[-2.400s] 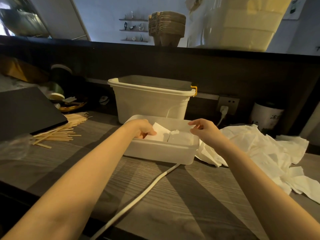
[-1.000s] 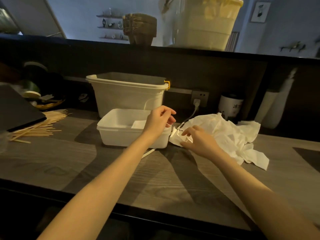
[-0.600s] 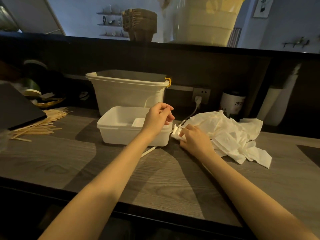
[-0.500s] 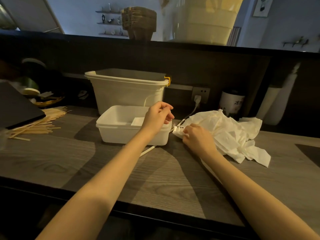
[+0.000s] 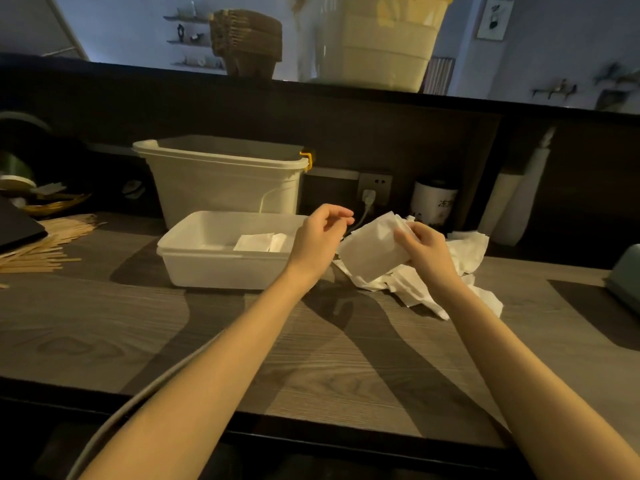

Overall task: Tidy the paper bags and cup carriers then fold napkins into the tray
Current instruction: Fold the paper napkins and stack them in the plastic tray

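Observation:
A shallow white tray (image 5: pixel 194 252) sits on the wooden counter and holds folded napkins (image 5: pixel 258 242) at its right end. My right hand (image 5: pixel 424 249) grips a white napkin (image 5: pixel 372 249) lifted just above the loose napkin pile (image 5: pixel 464 251), to the right of the tray. My left hand (image 5: pixel 320 237) hovers over the tray's right rim with fingers loosely curled, holding nothing, a short gap from the lifted napkin. A brown stack of cup carriers (image 5: pixel 247 39) stands on the upper ledge.
A tall white bin (image 5: pixel 221 181) stands behind the tray. Wooden stir sticks (image 5: pixel 41 244) lie at the left beside a dark board (image 5: pixel 17 226). A white cable (image 5: pixel 138 400) crosses the counter; a wall socket (image 5: pixel 374 188) and a white cup (image 5: pixel 434 202) are behind the pile.
My right hand has lifted one napkin off the pile, where it rested before. My left hand stays over the tray's right rim. The camera has shifted slightly.

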### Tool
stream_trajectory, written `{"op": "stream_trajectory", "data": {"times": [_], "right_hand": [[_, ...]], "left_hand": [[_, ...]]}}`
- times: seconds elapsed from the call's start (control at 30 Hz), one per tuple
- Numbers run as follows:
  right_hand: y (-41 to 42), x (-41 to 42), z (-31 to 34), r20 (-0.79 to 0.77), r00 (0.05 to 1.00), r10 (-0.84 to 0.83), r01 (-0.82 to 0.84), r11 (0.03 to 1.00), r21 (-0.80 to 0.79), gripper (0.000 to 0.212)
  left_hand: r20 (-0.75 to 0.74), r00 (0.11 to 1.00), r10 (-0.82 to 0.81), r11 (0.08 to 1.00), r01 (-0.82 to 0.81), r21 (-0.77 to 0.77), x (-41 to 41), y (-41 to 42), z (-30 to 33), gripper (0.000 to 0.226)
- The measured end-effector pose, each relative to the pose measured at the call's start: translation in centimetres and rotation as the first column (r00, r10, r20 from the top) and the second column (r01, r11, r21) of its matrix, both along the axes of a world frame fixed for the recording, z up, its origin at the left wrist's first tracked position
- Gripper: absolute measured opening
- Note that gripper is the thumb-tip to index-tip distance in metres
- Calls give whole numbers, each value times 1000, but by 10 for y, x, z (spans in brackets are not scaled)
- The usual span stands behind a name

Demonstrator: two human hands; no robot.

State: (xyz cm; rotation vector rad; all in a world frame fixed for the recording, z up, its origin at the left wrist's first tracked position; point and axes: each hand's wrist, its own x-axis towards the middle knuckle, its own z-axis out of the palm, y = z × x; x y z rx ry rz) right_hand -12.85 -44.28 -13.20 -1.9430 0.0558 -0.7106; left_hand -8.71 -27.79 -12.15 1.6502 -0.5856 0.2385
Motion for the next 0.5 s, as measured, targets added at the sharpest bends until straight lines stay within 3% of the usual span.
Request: {"op": "stream_trajectory", "data": {"times": [0.07,0.2,0.5], "right_hand": [[-4,-4,-1,-3,999,42,-42,994,99,22],[-9,-8,-11,12,997,74,-75,987,143,17],[-8,-2,-19,-28,999,25,-21,993,116,20]], "left_hand": [[-10,1000,-25,999,26,42,-2,-11,-7,27],[-84,990,-115,989,122,87,-2,-26,-21,38],[-299,938,-174,957,233,172,-12,-36,-27,29]]}}
